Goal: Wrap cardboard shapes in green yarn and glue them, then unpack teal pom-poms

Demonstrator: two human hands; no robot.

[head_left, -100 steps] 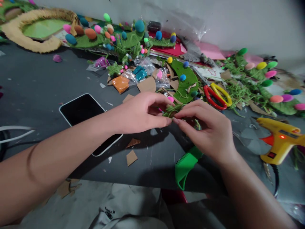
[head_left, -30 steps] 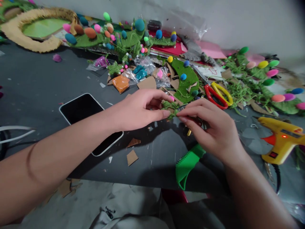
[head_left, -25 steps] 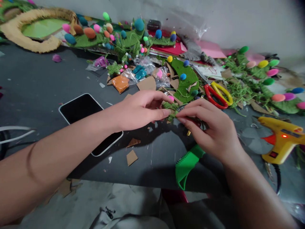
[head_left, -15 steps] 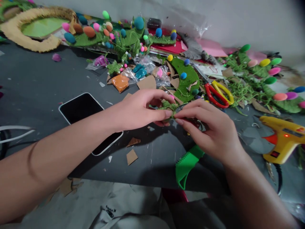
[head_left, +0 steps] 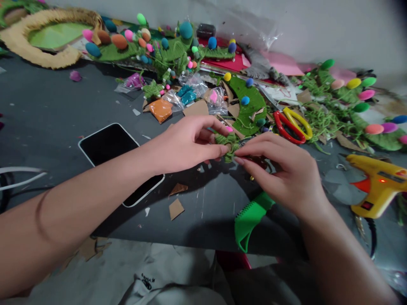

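A small green yarn-wrapped piece (head_left: pixel 229 146) is pinched between the thumb and fingers of my left hand (head_left: pixel 190 144), above the dark table. From the other side, my right hand (head_left: pixel 280 169) has thumb and forefinger pressed together at the piece's right edge. What lies between those fingertips is too small to make out. A pink bead-like tip (head_left: pixel 228 128) shows just behind the piece. Below my right hand lies a green toothed plastic tool (head_left: pixel 251 220), partly hidden by the hand.
A phone (head_left: pixel 110 142) lies partly under my left forearm. To the right are scissors (head_left: pixel 289 126) and a yellow glue gun (head_left: pixel 378 182) with a lit red light. Bead packets (head_left: pixel 160 110), a green curved piece (head_left: pixel 251 101) and a tan ring (head_left: pixel 51 17) line the back.
The green piece has turned between my fingers and more of its wrapped face shows. My right fingertips have shifted very slightly to the right. The things on the table have stayed put.
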